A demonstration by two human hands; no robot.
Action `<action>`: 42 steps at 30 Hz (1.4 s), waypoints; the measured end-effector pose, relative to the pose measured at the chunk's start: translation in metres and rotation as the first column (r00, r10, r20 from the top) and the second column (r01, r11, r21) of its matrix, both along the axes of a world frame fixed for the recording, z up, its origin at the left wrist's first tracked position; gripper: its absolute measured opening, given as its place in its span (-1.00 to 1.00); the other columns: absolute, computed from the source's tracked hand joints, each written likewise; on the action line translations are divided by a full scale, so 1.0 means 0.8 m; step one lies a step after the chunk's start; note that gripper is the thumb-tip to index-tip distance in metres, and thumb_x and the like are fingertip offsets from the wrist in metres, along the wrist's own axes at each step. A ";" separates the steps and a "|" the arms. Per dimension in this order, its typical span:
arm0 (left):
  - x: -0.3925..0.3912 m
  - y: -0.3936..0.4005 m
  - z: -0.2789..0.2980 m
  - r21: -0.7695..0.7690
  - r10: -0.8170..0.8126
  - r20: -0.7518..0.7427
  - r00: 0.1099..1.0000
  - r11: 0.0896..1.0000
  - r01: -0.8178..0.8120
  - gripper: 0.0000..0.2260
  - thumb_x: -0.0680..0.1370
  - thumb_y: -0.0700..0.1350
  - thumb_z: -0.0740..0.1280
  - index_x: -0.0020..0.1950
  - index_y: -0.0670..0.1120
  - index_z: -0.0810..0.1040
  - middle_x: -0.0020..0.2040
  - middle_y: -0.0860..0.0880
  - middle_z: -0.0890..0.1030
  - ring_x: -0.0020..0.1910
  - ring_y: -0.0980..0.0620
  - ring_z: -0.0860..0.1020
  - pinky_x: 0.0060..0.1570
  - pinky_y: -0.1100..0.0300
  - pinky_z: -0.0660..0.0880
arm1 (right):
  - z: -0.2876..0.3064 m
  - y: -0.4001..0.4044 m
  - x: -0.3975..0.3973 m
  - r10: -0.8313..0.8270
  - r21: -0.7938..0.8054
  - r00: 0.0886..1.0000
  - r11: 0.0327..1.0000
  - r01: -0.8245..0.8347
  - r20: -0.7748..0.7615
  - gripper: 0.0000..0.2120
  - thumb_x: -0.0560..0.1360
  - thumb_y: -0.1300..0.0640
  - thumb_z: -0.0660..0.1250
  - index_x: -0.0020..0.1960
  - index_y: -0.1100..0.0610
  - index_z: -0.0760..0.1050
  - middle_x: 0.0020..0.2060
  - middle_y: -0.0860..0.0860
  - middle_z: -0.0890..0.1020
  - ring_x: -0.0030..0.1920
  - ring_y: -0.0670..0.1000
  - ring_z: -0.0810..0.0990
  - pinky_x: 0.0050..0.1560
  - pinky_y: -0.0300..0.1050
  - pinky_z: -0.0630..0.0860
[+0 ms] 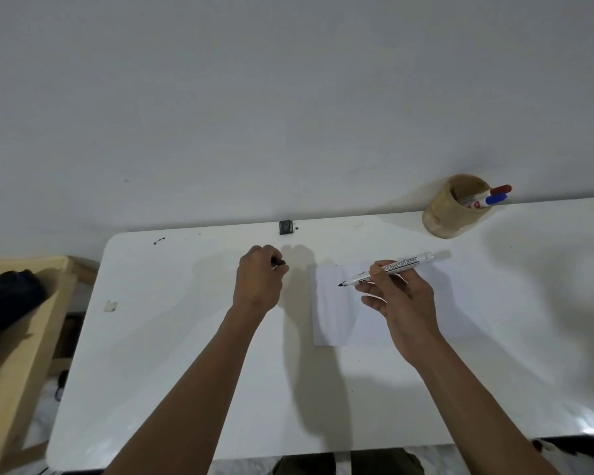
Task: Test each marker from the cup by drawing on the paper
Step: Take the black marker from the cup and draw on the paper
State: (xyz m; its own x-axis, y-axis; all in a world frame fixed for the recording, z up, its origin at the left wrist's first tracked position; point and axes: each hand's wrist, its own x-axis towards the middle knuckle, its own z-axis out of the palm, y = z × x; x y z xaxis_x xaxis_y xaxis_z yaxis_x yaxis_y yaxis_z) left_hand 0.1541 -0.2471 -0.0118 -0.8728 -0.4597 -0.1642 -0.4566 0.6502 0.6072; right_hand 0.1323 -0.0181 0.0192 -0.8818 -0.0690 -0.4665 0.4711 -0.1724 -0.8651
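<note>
My right hand (396, 296) grips an uncapped white marker (408, 262), its dark tip hovering over the left part of the white paper (333, 313). The paper lies flat on the white table (186, 354). My left hand (259, 279) is closed around the marker's black cap (280, 262), left of the paper. A tan wooden cup (441, 214) stands at the table's back right, holding a red-capped marker (500, 189) and a blue-capped marker (494, 199).
A small dark block (285, 227) sits at the table's back edge against the grey wall. A wooden frame (21, 337) with a dark bag (7, 299) stands left of the table. A scrap of tape (110, 306) lies near the table's left edge.
</note>
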 end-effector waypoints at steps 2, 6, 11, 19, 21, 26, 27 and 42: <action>-0.011 -0.004 -0.007 -0.007 -0.025 0.037 0.999 1.000 0.025 -0.89 0.53 -0.21 0.42 0.03 -0.20 0.62 0.01 -0.17 0.64 -0.09 -0.12 0.59 -0.06 0.09 0.49 | -0.004 -0.002 -0.005 0.004 0.008 1.000 1.000 -0.004 0.001 -0.94 0.60 0.19 0.39 0.07 0.13 0.59 -0.08 0.09 0.71 -0.09 0.10 0.74 -0.03 0.01 0.62; -0.025 -0.008 -0.012 -0.002 -0.050 0.054 0.997 0.999 0.050 -0.88 0.51 -0.23 0.44 0.02 -0.23 0.64 -0.02 -0.21 0.65 -0.08 -0.17 0.60 -0.04 0.02 0.55 | -0.008 -0.006 -0.013 0.017 0.011 1.000 1.000 -0.017 0.000 -0.94 0.60 0.19 0.40 0.06 0.14 0.59 -0.11 0.10 0.71 -0.10 0.08 0.74 -0.05 -0.02 0.62; -0.027 -0.012 -0.016 0.066 -0.017 0.092 0.996 0.998 0.011 -0.85 0.47 -0.24 0.49 0.02 -0.25 0.67 -0.07 -0.18 0.70 -0.19 -0.04 0.55 -0.13 0.22 0.43 | -0.011 -0.013 -0.017 0.037 0.012 0.999 0.999 -0.038 0.015 -0.95 0.59 0.18 0.41 0.04 0.13 0.60 -0.11 0.08 0.72 -0.12 0.06 0.74 -0.06 -0.03 0.62; -0.014 -0.011 -0.010 0.173 0.076 0.139 0.987 0.980 -0.100 -0.55 0.41 -0.14 0.56 0.25 -0.17 0.57 -0.05 -0.10 0.63 -0.08 -0.07 0.59 0.02 0.14 0.51 | -0.017 -0.014 -0.017 0.060 0.027 0.998 0.998 -0.060 -0.004 -0.91 0.56 0.19 0.45 0.05 0.12 0.58 -0.11 0.08 0.73 -0.13 0.04 0.76 -0.10 -0.07 0.63; 0.008 -0.004 -0.005 0.094 0.163 0.104 0.981 0.980 -0.173 -0.52 0.45 -0.04 0.51 0.31 -0.09 0.48 0.04 -0.09 0.62 -0.01 -0.10 0.61 0.09 0.02 0.56 | -0.017 -0.013 -0.018 0.054 0.050 0.998 0.997 -0.052 -0.036 -0.87 0.52 0.22 0.50 0.00 0.12 0.57 -0.13 0.07 0.73 -0.17 0.04 0.76 -0.16 -0.11 0.64; 0.080 0.054 -0.021 -0.215 -0.062 -0.146 0.987 0.976 0.030 -0.62 0.57 0.08 0.32 0.32 -0.06 0.47 0.18 -0.08 0.60 0.16 -0.13 0.55 0.12 -0.02 0.50 | -0.028 -0.015 -0.027 0.108 0.064 0.986 0.993 -0.100 -0.125 -0.77 0.44 0.34 0.54 -0.15 0.14 0.52 -0.20 0.11 0.71 -0.18 0.10 0.75 -0.22 -0.14 0.64; 0.088 0.062 -0.032 -0.265 -0.139 -0.131 0.982 0.959 0.101 -0.60 0.58 0.11 0.27 0.36 -0.04 0.45 0.26 -0.09 0.58 0.24 -0.13 0.52 0.20 -0.05 0.47 | -0.031 -0.017 -0.029 0.142 0.081 0.980 0.988 -0.131 -0.140 -0.80 0.46 0.34 0.53 -0.13 0.13 0.54 -0.18 0.13 0.70 -0.15 0.12 0.75 -0.20 -0.13 0.64; 0.095 0.076 -0.076 -0.430 -0.278 0.146 0.950 0.847 0.314 -0.49 0.64 0.27 0.02 0.58 0.18 0.17 0.62 -0.05 0.18 0.63 -0.09 0.07 0.53 -0.28 0.02 | -0.088 -0.040 -0.066 0.404 0.350 0.864 0.890 -0.294 -0.300 -0.81 0.39 0.27 0.60 -0.20 0.29 0.60 -0.24 0.21 0.73 -0.21 0.29 0.73 -0.18 0.33 0.65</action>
State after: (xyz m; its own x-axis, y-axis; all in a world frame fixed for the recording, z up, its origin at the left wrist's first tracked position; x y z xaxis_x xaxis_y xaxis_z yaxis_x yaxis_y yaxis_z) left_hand 0.2300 -0.1860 -0.0724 -0.9722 -0.2215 -0.0760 -0.2323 0.9529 0.1949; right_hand 0.0792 -0.0503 -0.0509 -0.9321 -0.3176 -0.1741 0.1054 0.2219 -0.9694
